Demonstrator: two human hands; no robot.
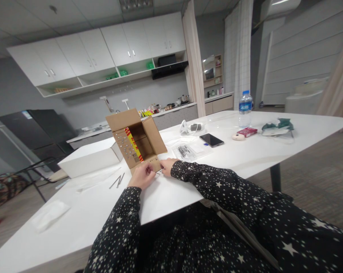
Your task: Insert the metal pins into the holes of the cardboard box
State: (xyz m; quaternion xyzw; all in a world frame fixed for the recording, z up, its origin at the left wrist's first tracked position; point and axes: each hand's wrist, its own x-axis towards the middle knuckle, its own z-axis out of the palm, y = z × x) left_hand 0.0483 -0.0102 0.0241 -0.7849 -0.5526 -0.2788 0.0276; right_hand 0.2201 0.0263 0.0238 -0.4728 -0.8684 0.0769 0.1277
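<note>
White table (245, 151) in a kitchen room bears a cardboard box (137, 142)

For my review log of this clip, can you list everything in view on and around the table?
cardboard box: 1, brown, open, table centre, at the hands
white box: 1, white, left of the cardboard box
metal rods: 2, grey, before the white box
tissue: 1, white, near left table edge
phone: 1, black, mid table
water bottle: 1, clear, blue cap, far side
small pack: 1, red, beside the bottle
table: 1, white
left hand: 1, at the box's front
right hand: 1, at the box's front
</note>
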